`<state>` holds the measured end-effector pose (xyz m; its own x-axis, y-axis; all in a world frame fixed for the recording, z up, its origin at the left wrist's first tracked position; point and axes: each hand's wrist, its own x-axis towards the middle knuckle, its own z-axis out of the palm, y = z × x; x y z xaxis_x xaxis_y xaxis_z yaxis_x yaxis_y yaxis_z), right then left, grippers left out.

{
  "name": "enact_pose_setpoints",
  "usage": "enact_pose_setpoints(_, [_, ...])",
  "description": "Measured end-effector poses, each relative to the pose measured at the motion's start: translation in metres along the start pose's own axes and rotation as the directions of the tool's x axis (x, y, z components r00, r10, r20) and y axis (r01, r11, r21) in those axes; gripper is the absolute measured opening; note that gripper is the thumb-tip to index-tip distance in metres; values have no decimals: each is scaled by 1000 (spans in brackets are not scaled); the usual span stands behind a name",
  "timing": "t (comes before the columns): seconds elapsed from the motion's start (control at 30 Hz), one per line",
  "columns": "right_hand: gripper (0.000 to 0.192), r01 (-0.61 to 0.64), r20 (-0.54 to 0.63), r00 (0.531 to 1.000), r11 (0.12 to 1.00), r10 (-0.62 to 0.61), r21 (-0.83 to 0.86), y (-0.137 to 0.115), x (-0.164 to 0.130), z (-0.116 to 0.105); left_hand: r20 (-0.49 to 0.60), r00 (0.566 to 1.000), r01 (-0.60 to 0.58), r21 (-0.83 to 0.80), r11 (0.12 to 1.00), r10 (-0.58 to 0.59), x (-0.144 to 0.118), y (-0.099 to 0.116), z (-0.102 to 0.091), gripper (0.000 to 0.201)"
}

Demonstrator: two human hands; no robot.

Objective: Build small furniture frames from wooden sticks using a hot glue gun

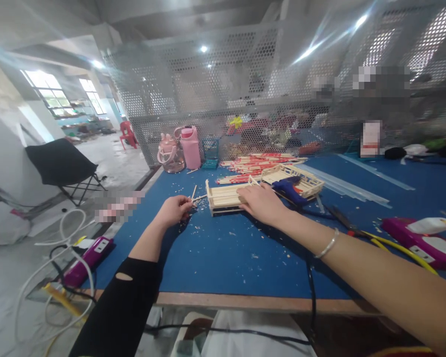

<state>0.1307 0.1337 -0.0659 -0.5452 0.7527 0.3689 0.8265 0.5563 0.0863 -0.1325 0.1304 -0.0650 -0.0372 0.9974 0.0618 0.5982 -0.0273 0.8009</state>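
My left hand [176,210] is closed in a pinch at the left of the work. A thin wooden stick [199,198] runs from its fingertips towards a small rack made of wooden sticks [223,197]. Another short stick [194,192] stands up slantwise near these fingers. My right hand [260,202] is closed over the right end of the rack and hides that end. Just beyond it, a blue hot glue gun [290,189] lies on a second stick-built tray [312,182].
Red-and-pale sticks [260,166] lie heaped behind the racks. Clear glue sticks [345,186] lie to the right, near pliers [340,218] and a purple power strip [421,243]. Two pink bottles [190,148] stand by the mesh screen [193,84]. Black cable crosses the table's front edge.
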Motion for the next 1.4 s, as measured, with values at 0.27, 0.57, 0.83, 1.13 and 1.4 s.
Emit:
enact_pose_setpoints(0.27, [24, 82, -393, 919, 959, 32, 271, -22, -15, -15, 121, 987, -62, -330, 942, 108, -20, 27, 7, 35])
enact_pose_setpoints(0.57, [16, -42, -26, 991, 477, 135, 878, -34, -14, -7, 249, 952, -63, -414, 908, 179, -36, 40, 65, 26])
enact_pose_setpoints(0.83, [9, 51, -162, 974, 542, 158, 839, -28, -19, -1, 164, 956, -208, -198, 958, 242, -40, 41, 69, 18])
enact_pose_setpoints(1.13, [6, -300, 262, 925, 102, 276, 949, -20, -17, 13, -316, 827, -466, 74, 881, 464, 10, 58, 30, 33])
enact_pose_setpoints(1.4, [10, -157, 94, 961, 228, 262, 961, -14, -20, 20, -216, 884, -381, 181, 907, 414, 10, 19, 40, 48])
